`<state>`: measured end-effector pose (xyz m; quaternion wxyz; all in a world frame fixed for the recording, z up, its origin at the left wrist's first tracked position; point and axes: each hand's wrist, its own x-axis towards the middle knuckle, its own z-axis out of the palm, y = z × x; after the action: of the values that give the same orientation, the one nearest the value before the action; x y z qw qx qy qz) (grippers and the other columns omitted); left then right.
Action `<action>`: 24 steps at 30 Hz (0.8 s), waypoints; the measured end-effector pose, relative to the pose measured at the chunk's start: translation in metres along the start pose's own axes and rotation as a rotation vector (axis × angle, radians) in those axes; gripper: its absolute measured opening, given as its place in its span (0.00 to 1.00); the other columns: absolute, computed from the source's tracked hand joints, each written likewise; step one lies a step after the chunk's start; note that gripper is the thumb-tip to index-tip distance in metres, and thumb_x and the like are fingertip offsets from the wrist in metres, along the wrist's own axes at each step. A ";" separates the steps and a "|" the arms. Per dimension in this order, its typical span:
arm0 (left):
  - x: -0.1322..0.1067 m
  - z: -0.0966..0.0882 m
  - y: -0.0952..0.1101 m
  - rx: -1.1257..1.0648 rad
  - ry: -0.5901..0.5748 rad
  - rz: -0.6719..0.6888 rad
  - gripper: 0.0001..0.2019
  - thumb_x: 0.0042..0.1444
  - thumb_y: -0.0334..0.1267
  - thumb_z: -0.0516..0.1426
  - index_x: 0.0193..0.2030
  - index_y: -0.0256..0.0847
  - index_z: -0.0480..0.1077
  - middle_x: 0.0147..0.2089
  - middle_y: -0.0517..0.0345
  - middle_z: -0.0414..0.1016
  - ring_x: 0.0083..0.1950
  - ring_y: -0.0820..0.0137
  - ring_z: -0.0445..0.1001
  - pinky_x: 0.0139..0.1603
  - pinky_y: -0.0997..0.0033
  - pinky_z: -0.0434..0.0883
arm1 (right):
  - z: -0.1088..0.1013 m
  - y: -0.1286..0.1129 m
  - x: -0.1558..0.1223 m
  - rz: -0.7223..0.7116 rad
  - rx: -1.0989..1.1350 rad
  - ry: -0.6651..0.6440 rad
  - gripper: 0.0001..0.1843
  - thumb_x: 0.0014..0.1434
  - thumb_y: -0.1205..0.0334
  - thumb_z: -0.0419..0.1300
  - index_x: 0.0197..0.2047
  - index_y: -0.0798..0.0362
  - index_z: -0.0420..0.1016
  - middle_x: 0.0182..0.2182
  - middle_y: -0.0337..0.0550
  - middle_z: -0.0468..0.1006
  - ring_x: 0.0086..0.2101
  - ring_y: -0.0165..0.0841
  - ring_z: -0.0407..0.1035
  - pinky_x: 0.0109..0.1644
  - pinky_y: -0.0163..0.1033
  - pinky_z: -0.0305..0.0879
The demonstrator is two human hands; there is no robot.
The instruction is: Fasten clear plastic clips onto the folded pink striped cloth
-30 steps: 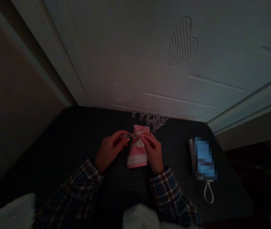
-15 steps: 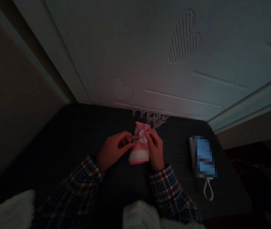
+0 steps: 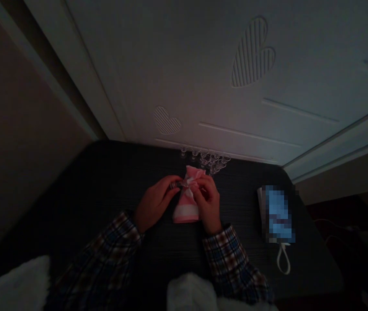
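Note:
My left hand [image 3: 158, 199] is closed on a small clear glass [image 3: 173, 185], its fingers partly hiding it. A pink and white striped cloth [image 3: 187, 211] hangs from my right hand [image 3: 208, 201], which pinches a bunched part of it against the glass. Exactly how far the cloth covers the glass I cannot tell, as the picture is dark. Just beyond the cloth, several small clear glasses [image 3: 214, 162] stand close together near the back of the dark table [image 3: 115, 185].
A pale panel with raised hearts [image 3: 167, 121] rises along the table's back edge. On the right lies a blurred-out blue object [image 3: 277, 214] with a white loop strap [image 3: 283, 259]. White fabric [image 3: 190, 293] shows at the near edge.
My left hand has drawn slightly closer to my right, and the cloth is bunched more tightly around the glass. The cloth's lower end has shifted a little left.

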<state>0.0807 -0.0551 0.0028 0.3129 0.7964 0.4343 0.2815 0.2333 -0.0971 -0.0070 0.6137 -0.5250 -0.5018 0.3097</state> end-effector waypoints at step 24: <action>0.003 -0.006 0.003 -0.325 0.087 -0.177 0.13 0.55 0.44 0.50 0.44 0.40 0.64 0.32 0.58 0.71 0.24 0.75 0.66 0.22 0.78 0.63 | -0.002 0.003 0.003 -0.004 0.098 -0.080 0.10 0.54 0.62 0.58 0.40 0.46 0.76 0.46 0.42 0.69 0.47 0.34 0.64 0.49 0.38 0.63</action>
<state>0.0793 -0.0522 0.0097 0.4418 0.6812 0.4647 0.3533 0.2364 -0.0938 -0.0085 0.6188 -0.4802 -0.5114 0.3535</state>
